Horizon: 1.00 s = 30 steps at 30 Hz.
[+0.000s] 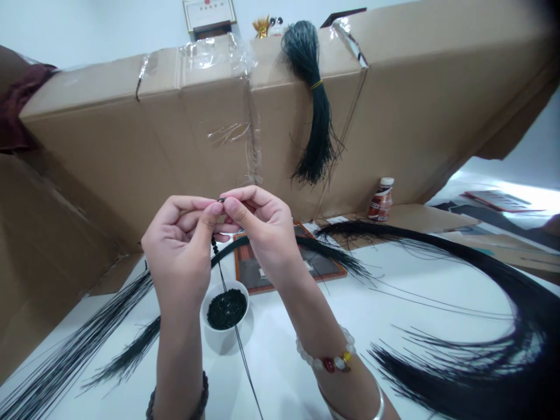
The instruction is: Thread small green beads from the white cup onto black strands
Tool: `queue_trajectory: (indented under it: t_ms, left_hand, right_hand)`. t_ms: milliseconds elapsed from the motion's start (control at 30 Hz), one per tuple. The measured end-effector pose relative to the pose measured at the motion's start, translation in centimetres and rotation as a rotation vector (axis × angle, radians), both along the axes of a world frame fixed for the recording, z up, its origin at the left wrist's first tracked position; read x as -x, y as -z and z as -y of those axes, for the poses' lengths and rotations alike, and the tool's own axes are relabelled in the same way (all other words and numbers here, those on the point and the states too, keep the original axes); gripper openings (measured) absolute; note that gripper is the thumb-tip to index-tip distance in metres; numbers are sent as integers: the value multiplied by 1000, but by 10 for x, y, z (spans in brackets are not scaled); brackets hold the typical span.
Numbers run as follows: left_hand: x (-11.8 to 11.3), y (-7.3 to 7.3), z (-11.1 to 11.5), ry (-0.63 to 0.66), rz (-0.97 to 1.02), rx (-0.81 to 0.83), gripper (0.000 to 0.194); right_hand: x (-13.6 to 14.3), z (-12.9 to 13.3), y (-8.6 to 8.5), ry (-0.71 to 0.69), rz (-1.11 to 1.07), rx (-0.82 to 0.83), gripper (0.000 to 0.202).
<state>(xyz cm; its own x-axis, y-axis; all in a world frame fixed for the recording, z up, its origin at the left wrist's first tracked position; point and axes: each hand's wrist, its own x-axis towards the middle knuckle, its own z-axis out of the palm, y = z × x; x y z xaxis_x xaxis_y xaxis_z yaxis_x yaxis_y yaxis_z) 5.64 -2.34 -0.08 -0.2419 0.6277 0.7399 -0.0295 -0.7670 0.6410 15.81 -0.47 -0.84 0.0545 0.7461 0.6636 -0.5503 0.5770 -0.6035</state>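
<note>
My left hand (pixel 184 239) and my right hand (pixel 262 227) meet fingertip to fingertip above the table. Both pinch a thin dark cord, with a small dark green piece, perhaps a bead, between them. From under my left fingers hangs a short row of black beads (pixel 214 245) on the cord. Below these, the dark cords (pixel 245 356) run down past the bowl toward me. Beneath my hands stands a white bowl (pixel 203 315) filled with small black beads (pixel 226 309). My fingers hide part of the cord.
Bundles of dark cord lie on the white table, at left (pixel 126 315) and right (pixel 494 256). Another cord bundle (pixel 317 116) hangs over the cardboard wall (pixel 196 134). A brown-framed tray (pixel 332 269) lies behind the bowl; a bottle (pixel 381 201) stands at right.
</note>
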Motion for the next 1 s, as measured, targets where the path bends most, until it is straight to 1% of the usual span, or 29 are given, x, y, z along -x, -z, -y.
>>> queue_trajectory:
  t_ms: [67, 167, 300, 433, 600, 767, 867, 1000]
  left_hand:
    - [1, 0, -1, -7, -2, 7, 13]
    - [2, 1, -2, -2, 18, 17, 13]
    - [2, 1, -5, 41, 79, 21, 12]
    - [2, 1, -6, 68, 97, 27, 11]
    - [2, 2, -2, 80, 111, 68, 11]
    - [4, 1, -2, 197, 163, 131, 8]
    - [5, 1, -5, 246, 197, 175, 8]
    - [2, 2, -6, 310, 209, 181, 9]
  right_hand:
    - [1, -1, 1, 16, 2, 5, 16]
    - [2, 0, 1, -4, 7, -1, 15]
    - [3, 0, 2, -33, 26, -30, 11]
    - [2, 0, 2, 8, 60, -40, 11]
    - [0, 2, 2, 24, 57, -41, 12]
    - [-1, 5, 1, 51, 76, -41, 9]
    - [-1, 5, 3, 74, 79, -65, 8]
    - [-3, 4, 6, 161, 81, -106, 7]
